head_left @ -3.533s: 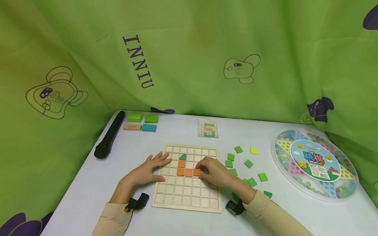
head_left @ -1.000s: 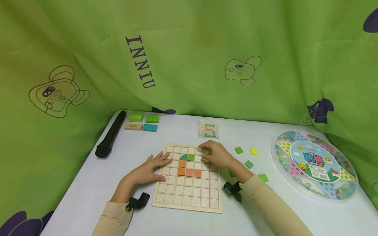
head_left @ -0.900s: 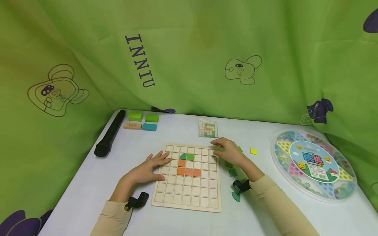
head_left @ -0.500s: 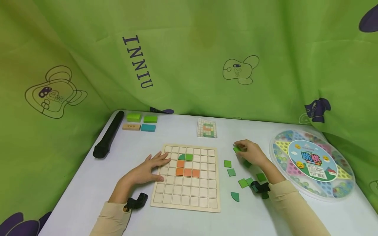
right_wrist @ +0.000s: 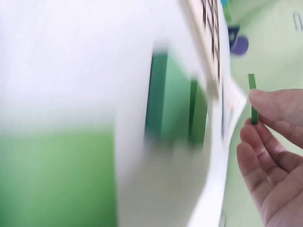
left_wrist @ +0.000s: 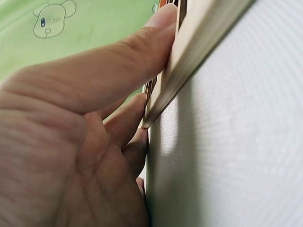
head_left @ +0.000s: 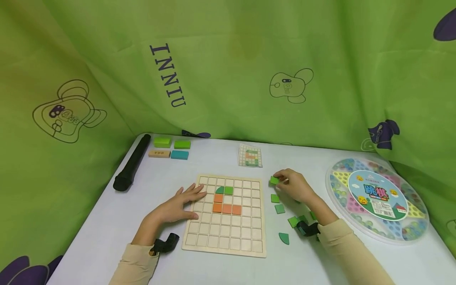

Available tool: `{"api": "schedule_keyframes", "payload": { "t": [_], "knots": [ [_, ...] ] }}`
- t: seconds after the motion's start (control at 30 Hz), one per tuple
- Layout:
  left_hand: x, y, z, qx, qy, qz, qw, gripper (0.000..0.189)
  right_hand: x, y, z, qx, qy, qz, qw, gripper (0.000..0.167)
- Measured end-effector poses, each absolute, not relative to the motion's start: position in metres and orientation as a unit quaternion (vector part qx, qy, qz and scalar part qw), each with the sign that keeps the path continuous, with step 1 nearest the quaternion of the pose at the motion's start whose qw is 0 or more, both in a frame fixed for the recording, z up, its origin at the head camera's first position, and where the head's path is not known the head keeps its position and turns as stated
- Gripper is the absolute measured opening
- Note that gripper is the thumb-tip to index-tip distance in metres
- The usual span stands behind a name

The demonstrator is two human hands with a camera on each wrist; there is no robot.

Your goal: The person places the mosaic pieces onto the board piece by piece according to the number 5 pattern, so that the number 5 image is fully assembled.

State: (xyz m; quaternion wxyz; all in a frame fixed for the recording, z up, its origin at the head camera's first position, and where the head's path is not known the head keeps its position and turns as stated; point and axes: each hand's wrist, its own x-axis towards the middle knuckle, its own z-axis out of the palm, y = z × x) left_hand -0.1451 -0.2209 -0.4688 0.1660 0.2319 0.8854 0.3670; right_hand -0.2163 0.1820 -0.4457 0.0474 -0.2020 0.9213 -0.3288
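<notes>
My left hand (head_left: 178, 206) rests with fingers spread on the left edge of a wooden grid board (head_left: 224, 252); the left wrist view has its thumb (left_wrist: 142, 47) lying over the board's rim. Between thumb and fingers, my right hand (head_left: 293, 186) pinches a green square tile (head_left: 274, 180), just off the board's upper right corner. In the right wrist view that tile (right_wrist: 253, 101) stands edge-on, clear of the table. Set in the grid are a green quarter-circle tile (head_left: 220, 190), a green square tile beside it (head_left: 228, 190) and several orange square tiles (head_left: 227, 209) below.
Loose green tiles (head_left: 279, 208) and a green quarter-circle (head_left: 284, 238) lie right of the board. Behind it is a pattern card (head_left: 250, 155). A round marble game box (head_left: 379, 200) sits far right; a black microphone (head_left: 132, 164) and several blocks (head_left: 179, 154) stand back left.
A green square tile now sits beside the quarter-circle in the grid. My right hand went right to the loose tiles, took another green square and has come back left. My left hand stayed put.
</notes>
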Motion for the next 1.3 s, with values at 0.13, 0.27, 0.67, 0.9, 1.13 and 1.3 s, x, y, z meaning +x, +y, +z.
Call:
{"api": "schedule_keyframes", "payload": {
  "t": [0.13,0.27,0.67,0.9,1.13,1.3],
  "knots": [
    [-0.146,-0.221,-0.469,0.232,0.885,0.367,0.167,0.075,-0.21,0.153,-0.441,-0.241,0.902,-0.353,0.064,0.028],
    [-0.146,-0.222,-0.47,0.237,0.886,0.364,0.163,0.075,-0.209,0.123,-0.441,-0.261,0.892,-0.356,0.095,0.027],
    [-0.148,-0.22,-0.466,0.242,0.885,0.362,0.165,0.075,-0.21,0.085,-0.447,-0.303,0.892,-0.307,0.131,0.026],
    [-0.148,-0.222,-0.463,0.24,0.885,0.365,0.162,0.075,-0.209,0.083,-0.448,-0.305,0.891,-0.312,0.127,0.029],
    [-0.146,-0.224,-0.468,0.24,0.883,0.368,0.164,0.074,-0.208,0.093,-0.446,-0.316,0.88,-0.326,0.138,0.041],
    [-0.146,-0.223,-0.468,0.245,0.883,0.363,0.167,0.075,-0.212,0.123,-0.443,-0.28,0.883,-0.36,0.116,0.042]
  ]
}}
